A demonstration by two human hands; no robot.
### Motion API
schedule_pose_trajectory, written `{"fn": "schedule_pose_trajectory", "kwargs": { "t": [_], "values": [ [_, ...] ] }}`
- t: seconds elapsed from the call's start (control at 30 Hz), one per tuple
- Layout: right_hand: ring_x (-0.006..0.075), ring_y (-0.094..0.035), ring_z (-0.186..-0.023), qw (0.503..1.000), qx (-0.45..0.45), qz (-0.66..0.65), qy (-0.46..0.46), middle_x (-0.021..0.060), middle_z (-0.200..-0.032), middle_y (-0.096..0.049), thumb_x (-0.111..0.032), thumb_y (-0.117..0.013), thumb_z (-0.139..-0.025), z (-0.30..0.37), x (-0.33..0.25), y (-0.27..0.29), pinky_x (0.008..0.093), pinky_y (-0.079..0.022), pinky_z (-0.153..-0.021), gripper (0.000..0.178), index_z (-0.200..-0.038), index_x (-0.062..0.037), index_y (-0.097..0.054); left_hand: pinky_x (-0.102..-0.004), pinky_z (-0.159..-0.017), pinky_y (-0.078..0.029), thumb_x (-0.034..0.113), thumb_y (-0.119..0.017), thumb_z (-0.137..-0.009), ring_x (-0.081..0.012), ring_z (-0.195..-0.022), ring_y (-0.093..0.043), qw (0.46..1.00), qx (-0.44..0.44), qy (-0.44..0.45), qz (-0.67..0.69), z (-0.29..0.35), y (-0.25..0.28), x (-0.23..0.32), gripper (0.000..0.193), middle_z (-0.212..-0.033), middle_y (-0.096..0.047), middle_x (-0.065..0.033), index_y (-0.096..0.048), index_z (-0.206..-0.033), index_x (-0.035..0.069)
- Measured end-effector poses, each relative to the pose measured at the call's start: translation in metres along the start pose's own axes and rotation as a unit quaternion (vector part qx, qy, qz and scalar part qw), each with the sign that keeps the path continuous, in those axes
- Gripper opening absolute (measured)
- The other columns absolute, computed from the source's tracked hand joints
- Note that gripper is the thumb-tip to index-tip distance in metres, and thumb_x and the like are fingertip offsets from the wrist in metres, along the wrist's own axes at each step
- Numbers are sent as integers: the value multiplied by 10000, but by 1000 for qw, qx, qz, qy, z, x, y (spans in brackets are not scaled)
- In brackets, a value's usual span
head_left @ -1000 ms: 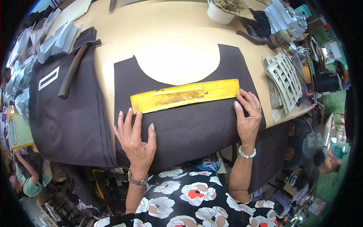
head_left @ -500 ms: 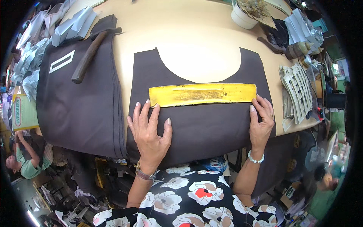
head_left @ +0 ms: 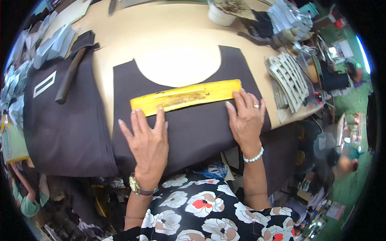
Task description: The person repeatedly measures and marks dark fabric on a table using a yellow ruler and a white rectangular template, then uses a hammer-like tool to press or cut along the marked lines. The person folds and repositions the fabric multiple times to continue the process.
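On the table, a dark fabric piece with a deep curved cut-out lies spread in front of me. Across it rests a long yellow strip, scuffed dark along its middle and tilted up slightly to the right. My left hand is spread flat on the fabric, fingertips touching the strip's lower edge near its left end. At the strip's right end, my right hand also lies with fingers stretched, its fingertips against the lower edge and corner. Neither hand grasps anything.
A stack of dark fabric lies to the left, bearing a hammer and a white rectangular frame. On the right are stacked slotted pale templates. A white pot stands at the back. Another person is at lower left.
The whole view has turned and shifted, so table, strip and fabric appear further left and tilted. Both hands remain at the strip's lower edge.
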State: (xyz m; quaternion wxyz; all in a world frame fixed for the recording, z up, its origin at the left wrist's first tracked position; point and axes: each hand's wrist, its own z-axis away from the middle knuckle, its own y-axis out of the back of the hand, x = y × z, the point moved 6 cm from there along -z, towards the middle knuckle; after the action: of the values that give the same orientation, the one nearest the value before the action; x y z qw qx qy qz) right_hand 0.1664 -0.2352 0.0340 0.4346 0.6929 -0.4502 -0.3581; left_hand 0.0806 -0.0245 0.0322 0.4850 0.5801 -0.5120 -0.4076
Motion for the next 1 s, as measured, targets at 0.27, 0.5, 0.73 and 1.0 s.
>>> {"fn": "schedule_pose_trajectory", "kwargs": {
  "t": [0.27,0.5,0.73,1.0],
  "values": [
    [311,-600,-859,979,167,-69,-97,143,-906,-626,-110,-620,-852,-19,89,43,402,-462,-777,149,-932,-5,-689,-558,-1076,-272,195,-557,-919,-277,-1191,-505,998,10,-40,50,-12,-3,8,315,-1249,-575,-135,-603,-1176,19],
    [303,-599,-852,982,154,-40,-105,134,-901,-629,-118,-620,-848,-57,142,38,397,-463,-780,162,-943,-10,-696,-538,-1054,-317,183,-544,-924,-290,-1162,-524,998,3,-42,54,-12,-2,7,300,-1241,-580,-145,-610,-1159,8],
    [310,-555,-1003,988,47,87,-121,137,-1035,-581,-237,-685,-792,-81,153,12,434,-439,-871,291,-1027,-66,-695,-544,-1039,-324,192,-584,-893,-293,-1169,-510,997,17,-46,65,-10,-1,6,338,-1238,-572,-154,-606,-1164,-10],
    [310,-596,-910,994,66,3,-86,120,-895,-637,-205,-699,-737,-90,154,25,428,-457,-837,202,-837,-38,-649,-544,-1034,-330,193,-585,-890,-303,-1172,-512,997,15,-49,63,-10,-4,7,348,-1247,-568,-157,-603,-1171,-10]
  ]
}}
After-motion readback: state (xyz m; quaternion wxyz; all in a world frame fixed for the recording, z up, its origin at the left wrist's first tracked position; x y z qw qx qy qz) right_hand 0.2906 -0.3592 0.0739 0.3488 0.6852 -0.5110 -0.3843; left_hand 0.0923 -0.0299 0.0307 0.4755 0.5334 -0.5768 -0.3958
